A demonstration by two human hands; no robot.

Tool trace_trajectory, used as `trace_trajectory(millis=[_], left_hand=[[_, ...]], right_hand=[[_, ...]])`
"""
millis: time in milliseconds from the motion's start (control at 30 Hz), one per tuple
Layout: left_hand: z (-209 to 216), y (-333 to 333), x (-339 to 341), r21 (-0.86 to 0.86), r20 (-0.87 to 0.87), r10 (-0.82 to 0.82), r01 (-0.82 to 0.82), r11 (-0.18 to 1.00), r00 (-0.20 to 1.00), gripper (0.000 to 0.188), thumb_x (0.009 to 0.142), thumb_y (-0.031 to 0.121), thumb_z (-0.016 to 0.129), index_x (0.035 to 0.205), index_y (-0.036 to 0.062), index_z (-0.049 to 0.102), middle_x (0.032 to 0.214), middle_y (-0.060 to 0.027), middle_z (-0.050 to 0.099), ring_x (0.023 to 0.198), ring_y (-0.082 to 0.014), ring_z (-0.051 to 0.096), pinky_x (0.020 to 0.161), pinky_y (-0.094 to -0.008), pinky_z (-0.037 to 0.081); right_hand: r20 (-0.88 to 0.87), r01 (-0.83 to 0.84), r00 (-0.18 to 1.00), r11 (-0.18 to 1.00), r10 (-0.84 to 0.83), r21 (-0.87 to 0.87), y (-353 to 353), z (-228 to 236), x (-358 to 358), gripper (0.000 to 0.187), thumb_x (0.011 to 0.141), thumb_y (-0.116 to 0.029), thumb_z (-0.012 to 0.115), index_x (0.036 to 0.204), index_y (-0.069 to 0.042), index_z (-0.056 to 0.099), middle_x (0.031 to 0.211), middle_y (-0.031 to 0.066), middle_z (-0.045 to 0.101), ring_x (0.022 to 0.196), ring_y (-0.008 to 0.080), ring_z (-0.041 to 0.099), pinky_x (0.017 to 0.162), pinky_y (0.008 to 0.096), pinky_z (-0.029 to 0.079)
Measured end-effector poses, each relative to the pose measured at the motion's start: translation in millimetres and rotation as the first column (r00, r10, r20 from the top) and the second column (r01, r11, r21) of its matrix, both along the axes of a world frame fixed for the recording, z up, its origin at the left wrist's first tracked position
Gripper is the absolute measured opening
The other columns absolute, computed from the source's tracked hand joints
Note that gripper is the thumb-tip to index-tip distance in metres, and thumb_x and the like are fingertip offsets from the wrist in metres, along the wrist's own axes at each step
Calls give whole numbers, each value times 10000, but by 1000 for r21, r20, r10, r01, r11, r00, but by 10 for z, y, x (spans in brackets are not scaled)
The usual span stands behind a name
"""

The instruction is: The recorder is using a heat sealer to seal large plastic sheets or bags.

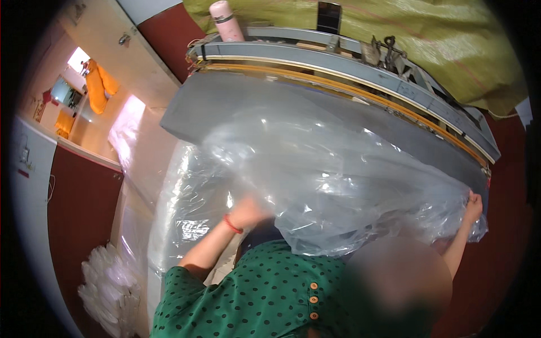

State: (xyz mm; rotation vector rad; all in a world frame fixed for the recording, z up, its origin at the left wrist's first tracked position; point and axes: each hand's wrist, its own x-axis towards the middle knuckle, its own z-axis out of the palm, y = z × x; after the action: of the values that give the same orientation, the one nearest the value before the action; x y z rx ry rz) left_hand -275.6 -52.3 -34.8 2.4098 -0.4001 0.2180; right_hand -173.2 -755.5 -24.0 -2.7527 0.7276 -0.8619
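My right hand [474, 206] pinches the right edge of a clear plastic sheet [338, 163] draped over a grey table [208, 96]; my left hand [252, 212] blurs beside its lower left, its grip impossible to tell. A grey strip separates sheet from metal frame [270, 52]; the near edge leaves little room before my green shirt [248, 298].

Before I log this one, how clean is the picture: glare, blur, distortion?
Head view: bright glare flecks the clear plastic sheet; the left hand is smeared, its fingers indistinct, while the right hand looks sharper; a blurred patch hides detail at lower right; the fisheye seems to bow the grey metal rail; the corners fall to black.
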Motion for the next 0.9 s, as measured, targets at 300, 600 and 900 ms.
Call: trace_trajectory(millis=[300, 600, 900], left_hand=[[507, 1090, 699, -958, -286, 347, -261, -117, 893, 77, 852, 141, 433, 832, 91, 487, 792, -33, 500, 716, -134, 486, 607, -261, 423], [2036, 1975, 1713, 303, 598, 652, -884, 355, 467, 135, 794, 177, 536, 823, 45, 545, 780, -141, 560, 674, -316, 548, 587, -381, 430], [591, 695, 1323, 537, -77, -231, 235, 810, 970, 593, 797, 372, 525, 1270, 70, 332, 1338, -133, 272, 1262, -314, 188, 1008, -394, 199]], right_hand=[[1, 26, 1000, 997, -26, 69, -121, -103, -60, 356, 798, -392, 530, 762, -38, 519, 638, 131, 511, 567, 241, 436, 572, 348, 394], [23, -102, 995, 990, 101, 98, -73, -71, 3, 363, 788, -383, 547, 750, -25, 506, 607, 121, 476, 545, 226, 409, 558, 334, 389], [13, -69, 998, 983, 68, 172, -459, -123, -503, 317, 799, -314, 561, 714, -20, 480, 566, 31, 384, 556, 130, 347, 532, 282, 345]])
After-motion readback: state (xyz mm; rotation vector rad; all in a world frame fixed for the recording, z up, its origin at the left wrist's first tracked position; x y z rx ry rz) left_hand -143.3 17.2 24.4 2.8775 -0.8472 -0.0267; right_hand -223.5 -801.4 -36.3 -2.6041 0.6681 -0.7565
